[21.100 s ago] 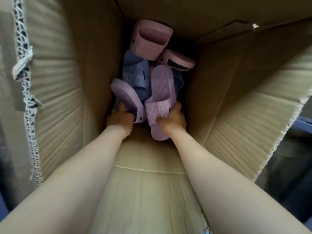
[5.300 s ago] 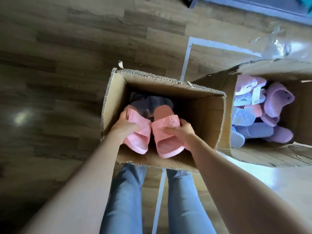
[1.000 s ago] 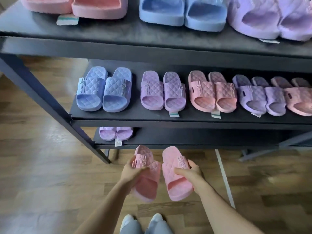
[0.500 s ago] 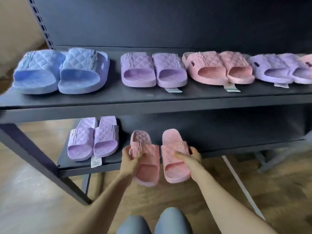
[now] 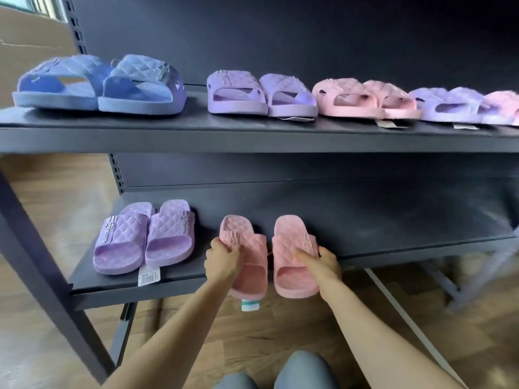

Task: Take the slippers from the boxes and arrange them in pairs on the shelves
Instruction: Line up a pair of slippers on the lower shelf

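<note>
I hold a pair of pink quilted slippers over the front edge of the bottom shelf (image 5: 393, 220). My left hand (image 5: 222, 259) grips the left pink slipper (image 5: 247, 256) by its strap; a tag hangs from its heel. My right hand (image 5: 320, 259) grips the right pink slipper (image 5: 292, 259) at its strap. Both toes reach over the shelf board and both heels stick out past its edge. A purple pair (image 5: 146, 237) lies on the same shelf to the left.
The shelf above (image 5: 252, 136) carries a blue pair (image 5: 98, 82), a purple pair (image 5: 261, 94), a pink pair (image 5: 365, 99) and more pairs to the right. A dark upright post (image 5: 36, 262) slants at the left. Wooden floor lies below; my knees show at the bottom.
The view has dropped lower and closer to the rack. Both hands have carried the pink slippers forward, from in front of the bottom shelf to partly over it.
</note>
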